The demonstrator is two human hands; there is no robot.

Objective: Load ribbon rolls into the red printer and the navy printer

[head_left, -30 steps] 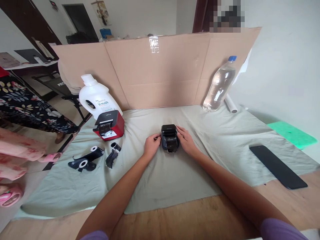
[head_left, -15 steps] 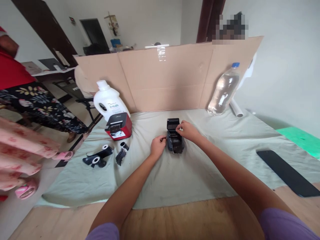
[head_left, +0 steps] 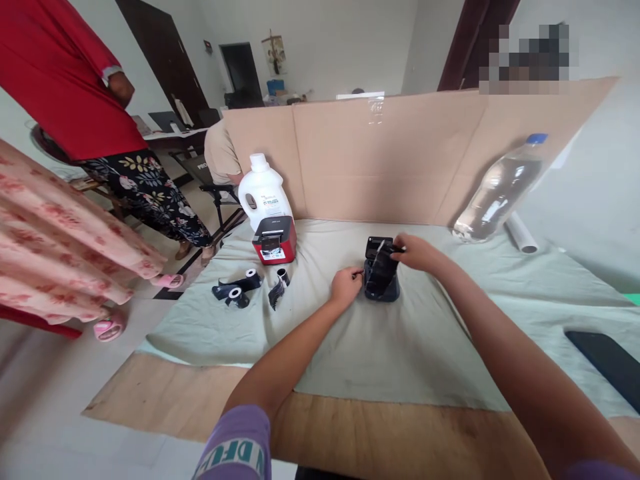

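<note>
Both hands on small black printer, frame centre, on grey cloth.
Left hand (head_left: 346, 285) pinches printer (head_left: 381, 280) at its left side; right hand (head_left: 415, 251) pinches what looks like dark film at the open lid. Risk: film tears or base tips if pulled hard. Beyond: red printer (head_left: 273, 240), white jug (head_left: 264, 191).

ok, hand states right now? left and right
Left hand: closed, fingertips against the side of the small black printer.
Right hand: pinching the printer's raised lid.
</note>
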